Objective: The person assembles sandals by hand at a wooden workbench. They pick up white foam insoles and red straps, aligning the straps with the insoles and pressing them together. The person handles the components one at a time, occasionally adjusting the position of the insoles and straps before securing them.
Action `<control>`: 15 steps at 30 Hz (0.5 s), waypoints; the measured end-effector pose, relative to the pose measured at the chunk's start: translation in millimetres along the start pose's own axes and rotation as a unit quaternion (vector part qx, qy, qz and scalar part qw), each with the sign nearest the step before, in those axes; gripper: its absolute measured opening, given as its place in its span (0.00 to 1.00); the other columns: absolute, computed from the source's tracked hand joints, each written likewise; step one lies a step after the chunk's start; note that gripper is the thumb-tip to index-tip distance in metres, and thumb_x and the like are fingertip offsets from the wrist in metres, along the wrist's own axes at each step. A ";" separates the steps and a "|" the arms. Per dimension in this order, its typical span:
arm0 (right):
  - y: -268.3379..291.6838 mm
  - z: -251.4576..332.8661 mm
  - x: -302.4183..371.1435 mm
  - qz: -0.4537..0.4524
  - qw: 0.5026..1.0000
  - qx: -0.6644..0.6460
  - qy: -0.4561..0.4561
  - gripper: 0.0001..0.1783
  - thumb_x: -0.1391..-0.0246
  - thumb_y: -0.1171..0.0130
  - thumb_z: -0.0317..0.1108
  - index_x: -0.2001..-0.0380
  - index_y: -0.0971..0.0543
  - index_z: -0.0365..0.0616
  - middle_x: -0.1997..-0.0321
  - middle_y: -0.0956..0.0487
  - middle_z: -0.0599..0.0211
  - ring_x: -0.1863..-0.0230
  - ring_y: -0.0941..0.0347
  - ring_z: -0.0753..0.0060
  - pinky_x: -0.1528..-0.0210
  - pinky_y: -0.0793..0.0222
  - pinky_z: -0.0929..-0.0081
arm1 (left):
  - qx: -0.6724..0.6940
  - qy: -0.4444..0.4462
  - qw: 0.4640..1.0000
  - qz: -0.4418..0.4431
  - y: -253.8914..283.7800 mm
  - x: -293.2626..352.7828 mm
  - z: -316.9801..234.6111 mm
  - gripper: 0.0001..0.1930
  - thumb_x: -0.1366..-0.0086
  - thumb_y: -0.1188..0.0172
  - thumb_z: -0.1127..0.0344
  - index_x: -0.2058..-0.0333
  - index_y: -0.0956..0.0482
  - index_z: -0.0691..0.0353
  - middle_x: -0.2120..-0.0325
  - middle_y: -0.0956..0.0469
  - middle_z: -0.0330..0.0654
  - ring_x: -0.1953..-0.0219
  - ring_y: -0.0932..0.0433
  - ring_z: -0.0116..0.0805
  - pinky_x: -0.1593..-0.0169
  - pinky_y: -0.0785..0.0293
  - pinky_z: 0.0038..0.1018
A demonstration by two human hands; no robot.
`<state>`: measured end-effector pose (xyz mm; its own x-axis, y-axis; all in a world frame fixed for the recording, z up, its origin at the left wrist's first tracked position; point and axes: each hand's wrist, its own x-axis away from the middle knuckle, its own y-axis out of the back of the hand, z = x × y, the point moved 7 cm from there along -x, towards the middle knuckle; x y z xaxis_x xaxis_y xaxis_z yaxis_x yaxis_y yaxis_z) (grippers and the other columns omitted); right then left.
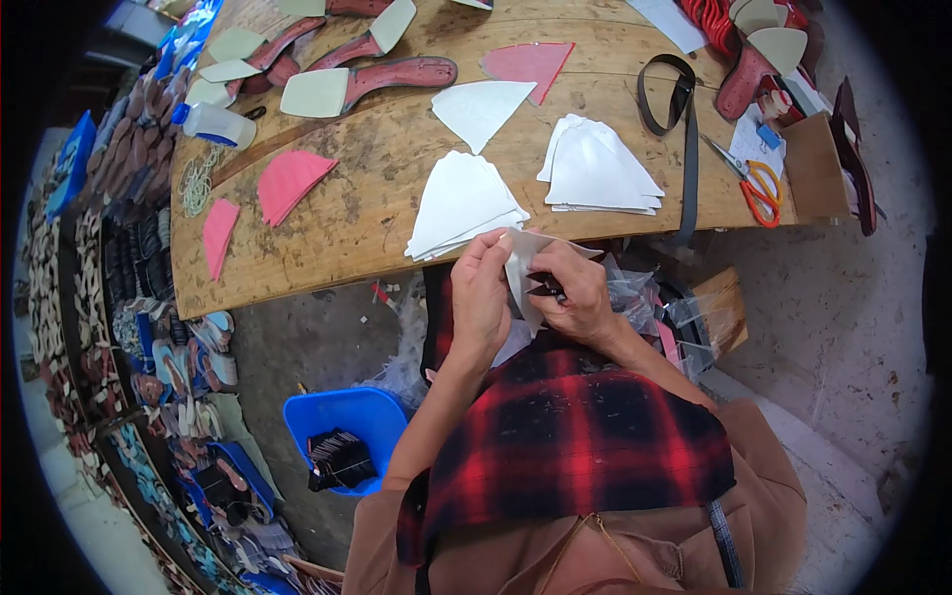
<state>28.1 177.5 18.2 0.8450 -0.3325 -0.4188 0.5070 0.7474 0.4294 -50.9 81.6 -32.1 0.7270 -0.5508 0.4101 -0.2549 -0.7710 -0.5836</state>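
Observation:
My left hand (478, 302) pinches the upper edge of a curved whitish sheet piece (519, 268), held up just off the table's near edge. My right hand (578, 296) is closed on a small dark tool (545, 286) beside the same piece; its kind cannot be made out. Right beyond my hands lies a fanned stack of white cut pieces (458, 203). A second white stack (601, 171) sits to its right. Farther back, a single white piece (483, 107) overlaps a pink piece with a red edge (531, 66).
Pink pieces (291, 185) lie on the wooden table (367, 223) at left, near a white bottle (220, 127). Shoe lasts (402, 76) lie at the back. Orange-handled scissors (759, 183) and a black strap (691, 169) are at right. A blue bin (342, 405) stands below, left.

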 end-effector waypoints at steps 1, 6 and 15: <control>-0.2 -2.0 0.3 0.001 1.000 0.002 -0.005 0.18 0.64 0.37 0.21 0.64 0.26 0.39 0.70 0.27 0.57 0.72 0.27 0.56 0.70 0.30 0.67 | 0.019 -0.004 1.000 -0.007 -1.8 -0.5 1.1 0.10 0.30 0.49 0.70 0.53 0.27 0.68 0.65 0.22 0.37 0.64 0.24 0.22 0.58 0.27 0.21; -12.2 -35.1 3.8 0.032 0.875 -0.262 -0.405 0.16 0.40 0.42 0.45 0.68 0.26 0.41 0.79 0.28 0.74 0.80 0.33 0.87 0.83 0.39 0.84 | -0.228 -0.092 0.968 0.059 -14.0 12.3 -3.0 0.11 0.27 0.51 0.68 0.53 0.28 0.69 0.62 0.22 0.41 0.59 0.26 0.22 0.53 0.30 0.21; 33.8 -56.8 56.2 0.007 0.924 -0.078 -0.374 0.14 0.41 0.44 0.38 0.74 0.25 0.37 0.83 0.27 0.63 0.82 0.29 0.74 0.78 0.39 0.72 | -0.232 -0.261 0.937 -0.001 -19.6 -12.5 -85.5 0.11 0.27 0.52 0.65 0.60 0.26 0.68 0.62 0.19 0.46 0.62 0.21 0.28 0.56 0.25 0.25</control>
<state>83.1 216.7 -36.2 0.7617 -0.5835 0.2816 0.5139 0.8088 0.2860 -109.6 76.2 34.2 0.9091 -0.4124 -0.0581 -0.4162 -0.8941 -0.1653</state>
